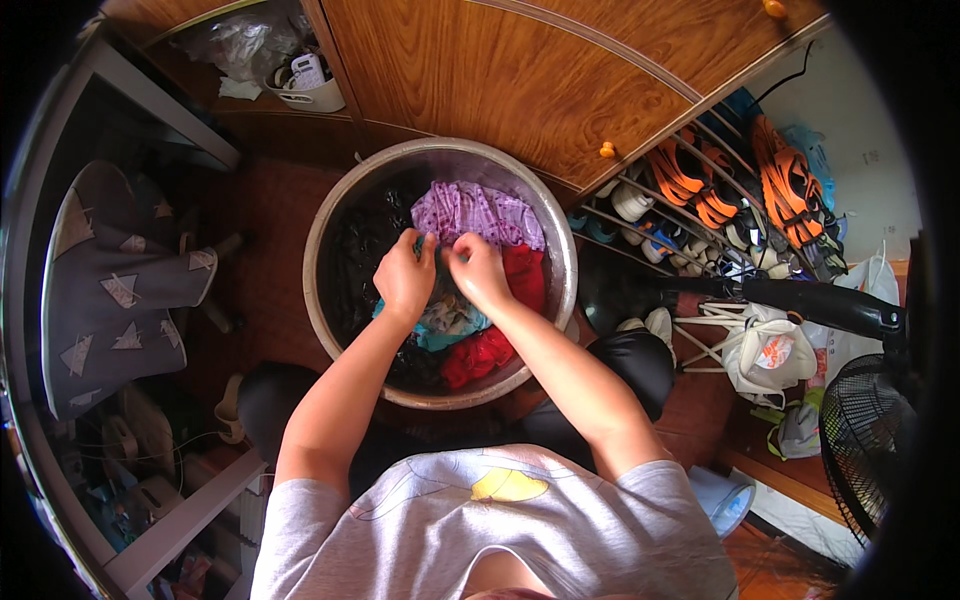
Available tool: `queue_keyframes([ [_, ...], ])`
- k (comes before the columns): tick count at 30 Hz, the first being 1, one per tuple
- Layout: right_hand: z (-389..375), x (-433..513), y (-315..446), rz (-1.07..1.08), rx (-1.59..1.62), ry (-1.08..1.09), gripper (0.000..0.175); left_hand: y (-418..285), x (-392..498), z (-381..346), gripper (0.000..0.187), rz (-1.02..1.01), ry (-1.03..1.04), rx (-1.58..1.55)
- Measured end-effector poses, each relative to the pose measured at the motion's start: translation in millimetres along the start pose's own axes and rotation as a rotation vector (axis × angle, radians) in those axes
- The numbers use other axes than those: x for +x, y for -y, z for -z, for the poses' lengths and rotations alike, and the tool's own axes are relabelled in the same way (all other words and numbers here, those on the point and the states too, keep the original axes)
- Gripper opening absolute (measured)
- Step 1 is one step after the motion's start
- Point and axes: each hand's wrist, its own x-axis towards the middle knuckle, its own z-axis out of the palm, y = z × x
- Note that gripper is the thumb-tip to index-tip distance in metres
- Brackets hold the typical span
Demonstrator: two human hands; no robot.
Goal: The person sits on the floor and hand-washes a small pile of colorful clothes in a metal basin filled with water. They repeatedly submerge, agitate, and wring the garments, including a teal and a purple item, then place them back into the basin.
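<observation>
A round metal basin stands between my knees with wet clothes in it. My left hand and my right hand are close together over its middle, fingers curled on a bit of teal cloth. Below them lies a bunched teal patterned garment. A purple patterned cloth rests at the far side, just beyond my fingertips. Red cloth shows at the near side and again to the right, under my right forearm. Black wet cloth fills the left part of the basin.
Wooden cabinet doors rise just beyond the basin. To the right are a shoe rack with shoes, a white folding stool and a black fan. A grey patterned fabric cover is at the left.
</observation>
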Motion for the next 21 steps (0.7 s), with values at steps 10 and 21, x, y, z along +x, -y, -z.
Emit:
queue_keyframes([
  [10, -1, -6, 41, -0.815, 1.096, 0.383, 0.031, -44, -11, 29, 0.027, -0.203, -0.209, -0.035],
  [21, 21, 12, 27, -0.488, 0.477, 0.360, 0.044, -8, 10, 22, 0.028, -0.223, -0.050, 0.171],
])
